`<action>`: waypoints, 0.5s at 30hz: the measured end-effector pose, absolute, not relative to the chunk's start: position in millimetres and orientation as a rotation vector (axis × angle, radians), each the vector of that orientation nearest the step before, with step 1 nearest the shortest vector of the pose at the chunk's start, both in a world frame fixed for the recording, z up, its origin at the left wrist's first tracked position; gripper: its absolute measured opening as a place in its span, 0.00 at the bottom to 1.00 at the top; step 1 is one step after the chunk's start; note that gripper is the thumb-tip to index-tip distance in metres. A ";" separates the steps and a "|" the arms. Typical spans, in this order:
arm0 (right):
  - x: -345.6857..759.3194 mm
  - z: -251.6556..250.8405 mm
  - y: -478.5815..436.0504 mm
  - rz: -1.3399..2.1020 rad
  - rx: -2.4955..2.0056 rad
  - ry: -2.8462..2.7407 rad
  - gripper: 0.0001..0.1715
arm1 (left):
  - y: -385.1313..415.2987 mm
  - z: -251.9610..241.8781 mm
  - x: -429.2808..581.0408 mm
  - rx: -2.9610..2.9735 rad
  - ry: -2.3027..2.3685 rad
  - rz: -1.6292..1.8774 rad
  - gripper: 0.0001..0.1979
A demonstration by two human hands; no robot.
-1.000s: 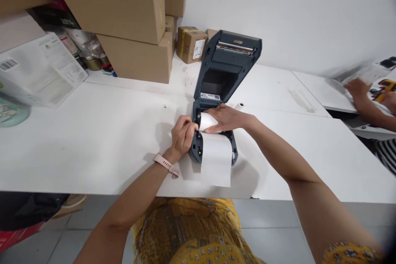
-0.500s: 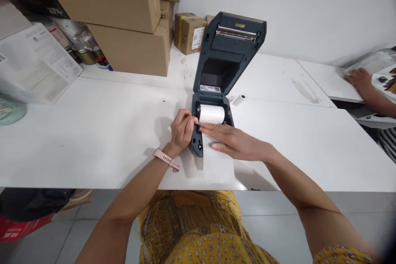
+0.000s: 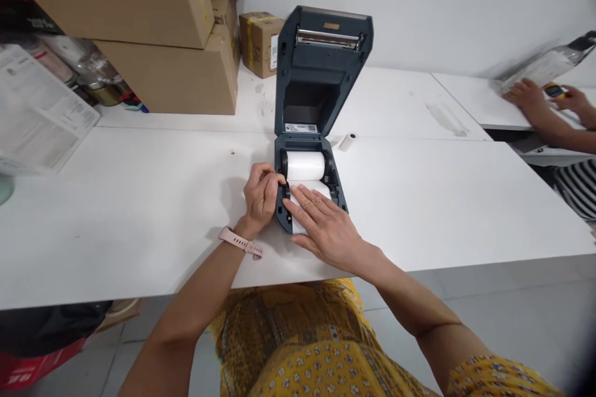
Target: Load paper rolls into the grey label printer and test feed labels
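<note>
A dark blue-grey label printer (image 3: pixel 326 84) stands on the white table with its lid raised. A white label roll (image 3: pixel 305 165) sits between black holders inside, and its paper strip (image 3: pixel 311 187) runs forward over the front part. My left hand (image 3: pixel 261 197) is closed at the printer's left rim, beside the front end of the left roll holder; its fingertips are partly hidden. My right hand (image 3: pixel 328 229) lies flat over the paper strip with its fingers stretched out, covering much of the strip. A pink wristband (image 3: pixel 241 242) is on my left wrist.
Large cardboard boxes (image 3: pixel 172 77) are stacked at the back left, with a small taped box (image 3: pixel 257 46) beside them. A small white roll (image 3: pixel 347 142) lies right of the printer. At the far right, another person's hands (image 3: pixel 531 99) work near a bottle (image 3: pixel 549 65).
My right hand has turned and spread flatter over the paper, which no longer shows hanging past the printer's front. My left hand stays at the rim. The view has shifted right.
</note>
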State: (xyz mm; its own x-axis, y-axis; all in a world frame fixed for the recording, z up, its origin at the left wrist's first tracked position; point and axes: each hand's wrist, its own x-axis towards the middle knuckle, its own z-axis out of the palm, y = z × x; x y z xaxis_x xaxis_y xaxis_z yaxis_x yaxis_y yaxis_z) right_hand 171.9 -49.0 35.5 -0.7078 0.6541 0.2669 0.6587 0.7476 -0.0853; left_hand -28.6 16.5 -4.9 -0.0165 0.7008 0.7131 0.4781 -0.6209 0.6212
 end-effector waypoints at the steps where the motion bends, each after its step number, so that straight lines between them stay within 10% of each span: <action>1: 170.2 33.4 -51.4 -0.016 -1.045 -2.642 0.45 | 16.8 -4.8 -28.7 2.062 1.265 1.691 0.27; 8: 166.6 31.1 -63.6 0.092 -1.067 -2.538 0.50 | 19.0 -4.7 -29.6 2.068 1.254 1.670 0.27; 15: 175.6 40.4 -67.0 0.213 -0.959 -2.448 0.35 | 9.9 9.2 -36.6 2.213 1.272 1.593 0.23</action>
State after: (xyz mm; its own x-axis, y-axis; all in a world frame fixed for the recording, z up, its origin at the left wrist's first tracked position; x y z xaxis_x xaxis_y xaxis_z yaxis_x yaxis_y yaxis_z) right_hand 175.6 -67.0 40.4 -0.6278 0.6718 0.3931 0.5936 0.7399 -0.3163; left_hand -36.6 9.9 9.2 0.0858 0.6890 0.7196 0.5490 -0.6355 0.5430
